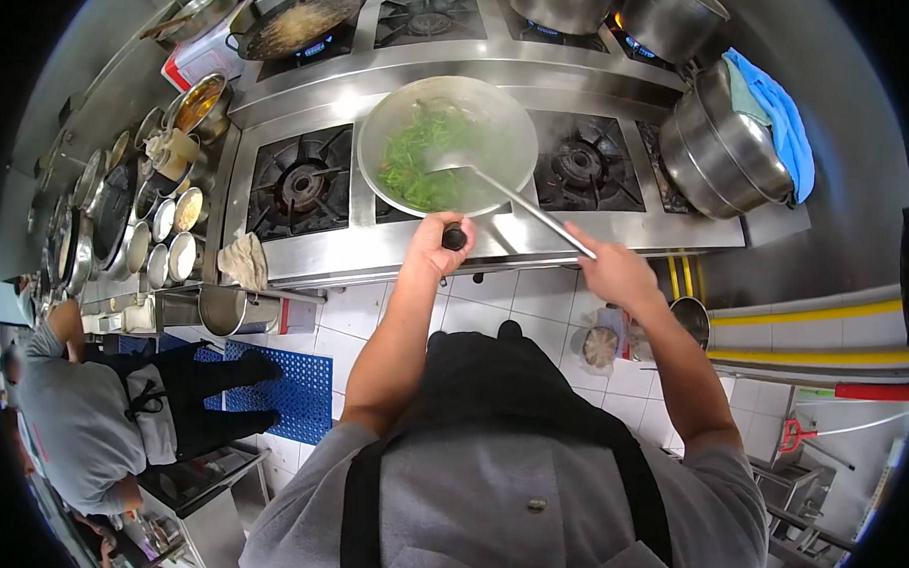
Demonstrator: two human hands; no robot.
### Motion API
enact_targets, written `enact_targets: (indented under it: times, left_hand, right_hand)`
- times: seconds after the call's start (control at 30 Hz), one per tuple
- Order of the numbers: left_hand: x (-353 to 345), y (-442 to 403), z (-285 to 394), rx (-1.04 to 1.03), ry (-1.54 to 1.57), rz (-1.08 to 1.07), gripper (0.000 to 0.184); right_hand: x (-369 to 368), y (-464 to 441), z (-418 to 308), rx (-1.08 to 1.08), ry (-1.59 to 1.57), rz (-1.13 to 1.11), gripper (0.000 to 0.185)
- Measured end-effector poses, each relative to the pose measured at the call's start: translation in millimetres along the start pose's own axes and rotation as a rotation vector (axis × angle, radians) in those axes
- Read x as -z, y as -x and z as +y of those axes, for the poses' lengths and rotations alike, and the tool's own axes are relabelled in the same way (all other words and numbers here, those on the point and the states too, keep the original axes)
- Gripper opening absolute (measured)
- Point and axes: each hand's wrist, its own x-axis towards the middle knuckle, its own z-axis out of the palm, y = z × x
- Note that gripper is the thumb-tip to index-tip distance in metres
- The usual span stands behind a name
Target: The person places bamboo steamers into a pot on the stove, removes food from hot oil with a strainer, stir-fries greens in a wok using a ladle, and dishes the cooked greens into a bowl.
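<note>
A large wok [370, 147] stands on the middle front burner, with steam rising from it. Chopped leafy greens [415, 165] lie in its left and central part. My left hand [433, 247] is closed around the wok's dark-ended handle [454, 238] at the near rim. In my right hand [614, 270] is the long metal handle of a cooking ladle [527, 203]. The ladle's head reaches into the wok and touches the greens. Steam partly hides the wok's far side.
Bare burners [301, 182] flank the wok. Behind, a pan of brown food [300, 27] and steel pots [670, 16] sit over flames. Several seasoning bowls [182, 255] line the left counter. A tall pot [725, 144] with blue cloth [774, 123] stands right. A co-worker [79, 427] is at left.
</note>
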Motion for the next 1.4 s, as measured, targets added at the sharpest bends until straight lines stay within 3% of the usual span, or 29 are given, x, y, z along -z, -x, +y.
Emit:
enact_targets:
  times: [0.1,0.17,0.3,0.37,0.47,0.63,0.7,0.77,0.83,0.97,1.03,1.1,1.17,1.23,1.3,1.4]
  left_hand:
    - [14.5,-7.1,-21.0,0.029,0.053,-0.137,0.007]
    - [13.0,1.9,-42.5,0.059,-0.063,-0.08,0.01]
    - [-0.8,-19.1,-21.5,0.142,-0.046,-0.066,0.011]
    - [-8.3,-35.5,-7.8,-0.053,-0.116,-0.044,0.013]
    - [10.7,-21.2,-18.9,0.08,-0.041,-0.108,0.013]
    - [3.8,1.5,-31.9,0.078,-0.059,-0.083,0.01]
    - [6.0,-3.0,-34.7,0.067,-0.06,-0.082,0.01]
    - [14.6,-0.6,-46.8,-0.037,-0.223,-0.037,0.009]
    - [12.2,12.4,-50.2,-0.045,-0.199,-0.007,0.009]
    - [0.6,9.9,-30.5,0.042,-0.168,0.01,0.01]
    - [-12.6,1.6,-4.8,0.128,-0.147,-0.085,0.008]
    - [-38.5,13.4,7.1,0.063,-0.169,-0.063,0.008]
    - [-43.0,14.8,8.4,-0.002,-0.195,-0.057,0.009]
    - [2.7,1.9,-27.5,-0.138,-0.421,-0.212,0.01]
    - [25.4,21.9,-68.8,-0.124,-0.432,-0.189,0.012]
    - [23.9,23.2,-62.5,0.001,-0.284,-0.19,0.012]
  right_hand:
    - [2.3,-8.8,-9.9,-0.053,0.044,0.04,0.06]
    - [-21.3,-30.4,-17.2,-0.05,-0.022,0.109,0.059]
    - [-23.8,-15.7,-26.6,-0.015,-0.121,0.232,0.06]
    - [-22.9,-6.5,-30.1,-0.008,-0.138,0.325,0.061]
    - [-31.3,-3.9,-29.4,0.08,-0.381,0.436,0.062]
    - [-91.0,-4.7,-18.9,0.008,-0.46,0.357,0.061]
    - [-81.1,-2.6,-18.3,0.013,-0.185,0.228,0.062]
    - [-53.5,11.6,-22.5,0.002,-0.176,0.202,0.061]
    - [-15.2,33.8,-26.2,-0.011,-0.166,0.167,0.06]
    - [28.4,54.8,5.5,0.149,-0.177,0.137,0.058]
    - [43.0,56.3,6.7,0.217,-0.163,0.135,0.058]
    - [57.2,51.4,-6.2,0.143,0.073,0.082,0.055]
    - [53.5,30.4,-16.4,0.11,0.08,0.133,0.057]
    - [33.2,5.5,-18.2,0.07,0.082,0.268,0.059]
    - [9.9,-3.8,-10.5,0.101,0.075,0.309,0.061]
    - [15.8,33.0,-18.8,0.09,0.013,0.206,0.059]
